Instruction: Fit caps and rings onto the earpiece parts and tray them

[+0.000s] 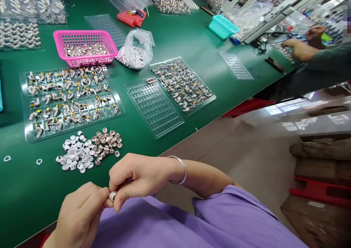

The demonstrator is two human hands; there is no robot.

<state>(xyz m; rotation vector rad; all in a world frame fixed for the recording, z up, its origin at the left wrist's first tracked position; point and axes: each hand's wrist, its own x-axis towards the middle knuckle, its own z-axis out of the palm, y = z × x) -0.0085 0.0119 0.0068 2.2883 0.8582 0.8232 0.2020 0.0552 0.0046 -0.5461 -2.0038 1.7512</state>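
Note:
In front of my purple shirt, both hands meet over a small, glossy white earphone piece (112, 195) with a dark spot on it. The fingers of my left hand (82, 211) pinch it from one side. My right hand (137, 178), with a silver bangle at the wrist, has thumb and fingers closed on its other side. Fingers cover most of the piece. Just beyond the hands lie a pile of round white caps (76, 153) and a pile of brownish round parts (107, 142). Farther back is a clear tray (116, 107) of curved earphone parts with orange tabs.
A pink basket (82, 34) and a plastic bag (139, 50) hold small parts. More clear trays (153, 109) lie to the right, near the table edge. A turquoise basket (223, 26) stands farther off. At right, a co-worker's hands (301, 48) handle parts.

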